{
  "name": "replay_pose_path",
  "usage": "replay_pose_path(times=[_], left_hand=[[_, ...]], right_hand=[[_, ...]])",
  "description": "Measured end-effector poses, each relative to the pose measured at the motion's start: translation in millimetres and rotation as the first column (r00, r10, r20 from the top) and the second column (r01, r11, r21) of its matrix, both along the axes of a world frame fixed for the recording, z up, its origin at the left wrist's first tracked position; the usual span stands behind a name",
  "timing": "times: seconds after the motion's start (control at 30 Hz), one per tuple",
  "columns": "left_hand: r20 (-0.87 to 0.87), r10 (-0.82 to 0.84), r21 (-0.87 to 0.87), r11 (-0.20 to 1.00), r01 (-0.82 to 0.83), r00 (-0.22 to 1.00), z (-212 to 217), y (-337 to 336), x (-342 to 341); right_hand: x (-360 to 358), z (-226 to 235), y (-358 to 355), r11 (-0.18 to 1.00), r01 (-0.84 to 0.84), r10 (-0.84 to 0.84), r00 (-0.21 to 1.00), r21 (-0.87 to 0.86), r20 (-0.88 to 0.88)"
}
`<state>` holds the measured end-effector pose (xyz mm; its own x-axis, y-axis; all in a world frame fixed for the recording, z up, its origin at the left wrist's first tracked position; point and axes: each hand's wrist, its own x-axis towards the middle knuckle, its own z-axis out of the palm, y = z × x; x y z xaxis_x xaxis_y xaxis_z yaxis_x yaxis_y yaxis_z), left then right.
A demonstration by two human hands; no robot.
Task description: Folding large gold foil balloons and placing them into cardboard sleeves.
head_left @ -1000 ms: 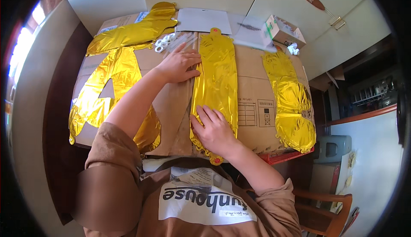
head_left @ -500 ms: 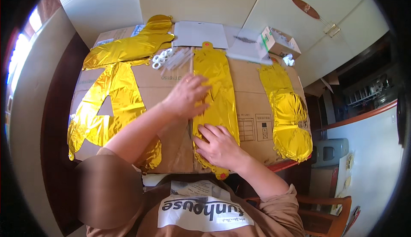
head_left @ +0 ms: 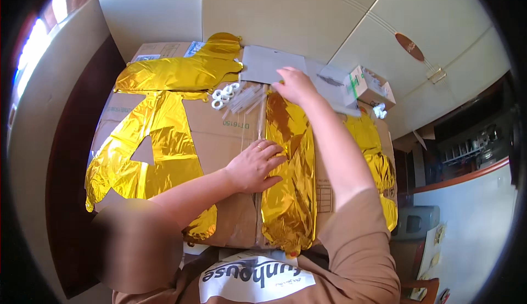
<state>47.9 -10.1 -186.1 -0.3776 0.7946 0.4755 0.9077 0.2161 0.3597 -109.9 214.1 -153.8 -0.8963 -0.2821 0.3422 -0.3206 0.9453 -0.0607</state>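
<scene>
A long gold foil balloon (head_left: 290,177) lies flat down the middle of a cardboard box (head_left: 219,134). My left hand (head_left: 255,165) rests palm down with fingers spread on the balloon's left edge, about halfway along. My right hand (head_left: 295,84) reaches to the balloon's far end, beside a grey sheet (head_left: 269,62). Its fingers curl down onto the foil tip, and whether they pinch it is hidden.
A large letter-shaped gold balloon (head_left: 156,150) covers the box's left side. Another gold balloon (head_left: 181,73) lies at the far edge and a third (head_left: 376,155) on the right. White rings (head_left: 225,95) and clear straws (head_left: 245,101) sit near the grey sheet. A small carton (head_left: 369,84) stands far right.
My right hand has moved from the balloon's near end up to its far end. My left hand has drawn back from the far end to the middle of the balloon's left edge.
</scene>
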Motion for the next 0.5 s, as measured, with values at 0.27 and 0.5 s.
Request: replay_pose_path(times=[0.27,0.5], left_hand=[[0.028,0.013,-0.026,1.0,-0.012,1.0,-1.3,-2.0,0.9],[0.028,0.024,-0.027,0.999,-0.023,0.999,-0.9,-4.1,1.5]], right_hand=[[-40.2,-18.9,-44.4,0.91,-0.108,0.048,0.986,0.401,0.158],[-28.7,-7.8,-49.2,0.945,-0.103,0.133,0.988,0.31,-0.077]])
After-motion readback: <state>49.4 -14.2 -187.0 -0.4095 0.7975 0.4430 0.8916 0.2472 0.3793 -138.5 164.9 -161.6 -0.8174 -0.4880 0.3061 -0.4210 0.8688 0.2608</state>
